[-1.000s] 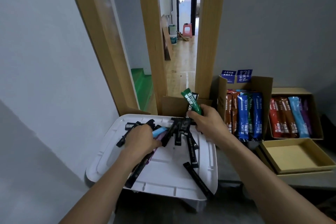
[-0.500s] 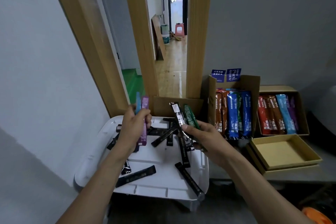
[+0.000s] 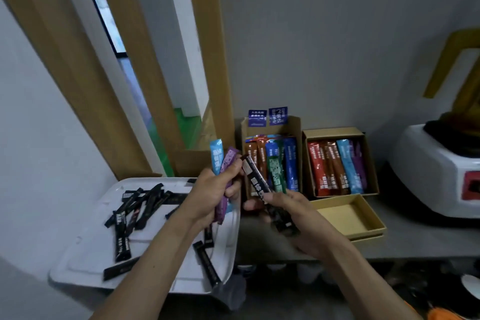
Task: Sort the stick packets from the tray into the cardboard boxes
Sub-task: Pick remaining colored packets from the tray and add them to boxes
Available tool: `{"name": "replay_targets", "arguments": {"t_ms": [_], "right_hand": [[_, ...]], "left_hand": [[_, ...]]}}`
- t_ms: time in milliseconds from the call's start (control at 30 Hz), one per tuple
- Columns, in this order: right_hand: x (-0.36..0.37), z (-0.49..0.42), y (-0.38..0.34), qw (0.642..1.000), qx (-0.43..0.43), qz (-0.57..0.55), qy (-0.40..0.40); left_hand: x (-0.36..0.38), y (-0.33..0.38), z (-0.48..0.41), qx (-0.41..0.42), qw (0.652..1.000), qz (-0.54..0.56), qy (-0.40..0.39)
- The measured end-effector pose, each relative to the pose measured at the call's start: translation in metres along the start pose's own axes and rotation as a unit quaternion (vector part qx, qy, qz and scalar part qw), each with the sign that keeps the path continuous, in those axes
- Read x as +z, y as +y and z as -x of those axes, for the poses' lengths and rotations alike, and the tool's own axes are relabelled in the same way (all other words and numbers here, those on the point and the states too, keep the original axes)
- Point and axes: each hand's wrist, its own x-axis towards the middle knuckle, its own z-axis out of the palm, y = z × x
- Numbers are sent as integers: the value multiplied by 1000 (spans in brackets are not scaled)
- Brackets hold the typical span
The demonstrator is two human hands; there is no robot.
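My left hand [image 3: 210, 197] grips a light-blue packet [image 3: 217, 156] and a purple packet [image 3: 228, 161] above the tray's [image 3: 85, 254] right edge; just beside it, my right hand [image 3: 293, 210] pinches a black packet [image 3: 255, 179] and a green packet [image 3: 276, 174] before the tall box [image 3: 294, 127]; more black sticks [image 3: 145, 202] lie across the tray; they seem light, slick and floppy, best pinched mid-length; the blue labels [image 3: 267, 117] on the box flap are too blurred to read

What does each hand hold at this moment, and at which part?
The left hand grips a light blue packet and a purple packet around their middles. The right hand holds a black packet and a green packet by their lower parts.
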Motion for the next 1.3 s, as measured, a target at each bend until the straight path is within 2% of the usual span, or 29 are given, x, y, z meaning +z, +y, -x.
{"name": "replay_targets", "arguments": {"t_ms": [67,200,333,433,667,767,867,967,1067,1200,1300], "right_hand": [[-23,13,-11,1000,-4,-4,10],[-71,32,-30,985,-80,134,77],[-110,50,-45,975,-105,176,82],[-132,60,-53,970,-98,209,75],[-156,57,-61,964,-77,221,122],[-166,52,-61,961,-59,236,131],[-175,49,-65,972,-34,180,148],[-180,43,-71,982,-42,-15,182],[-184,34,-72,966,-70,-156,192],[-180,25,-70,963,-88,-164,197],[-174,24,-70,963,-95,-135,212]], "left_hand": [[27,-4,-6,9,1000,23,10],[79,-10,-17,10,998,51,39],[116,-21,-23,70,992,-39,100],[137,-27,-26,80,986,-87,120],[162,-29,-38,65,976,-186,94],[170,-27,-47,68,967,-218,109],[174,-25,-52,88,947,-280,130],[172,-23,-48,87,929,-332,137],[166,-22,-40,33,924,-374,66],[161,-22,-34,-39,912,-409,6],[161,-26,-31,-77,921,-382,-26]]}}
